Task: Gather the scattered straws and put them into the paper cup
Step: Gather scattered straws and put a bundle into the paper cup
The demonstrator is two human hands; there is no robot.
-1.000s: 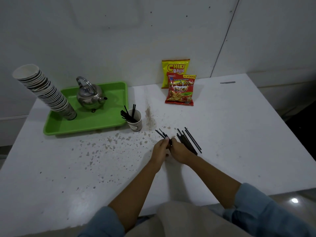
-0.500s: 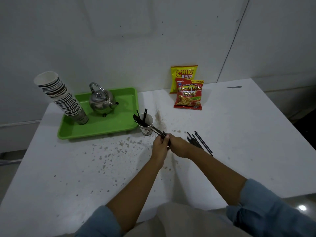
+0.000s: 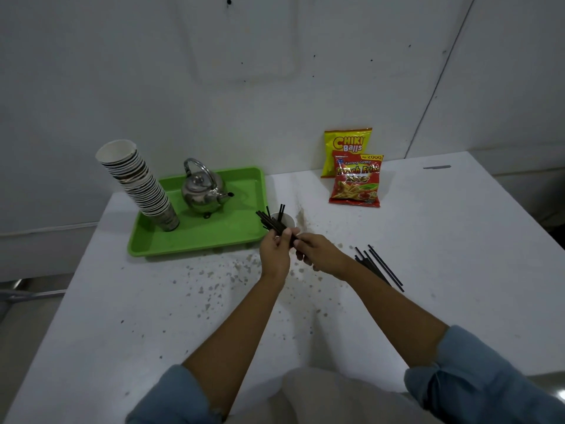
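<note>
A white paper cup (image 3: 287, 220) stands beside the green tray's right edge, with several black straws (image 3: 281, 209) sticking out of it. My left hand (image 3: 276, 250) is shut on a bundle of black straws (image 3: 269, 221) whose tips point up and left, just in front of the cup. My right hand (image 3: 318, 251) pinches the near end of the same bundle, touching my left hand. Several loose black straws (image 3: 380, 267) lie on the white table (image 3: 443, 240) to the right of my right forearm.
A green tray (image 3: 195, 237) at the left holds a steel kettle (image 3: 203, 192) and a leaning stack of paper cups (image 3: 140, 182). Two snack bags (image 3: 354, 179) lie by the back wall. Brown specks mark the table in front of the tray.
Both hands lifted a bundle of straws off the table and carried it left and away, up to the cup. The loose pile stayed at the right. The camera tilted up.
</note>
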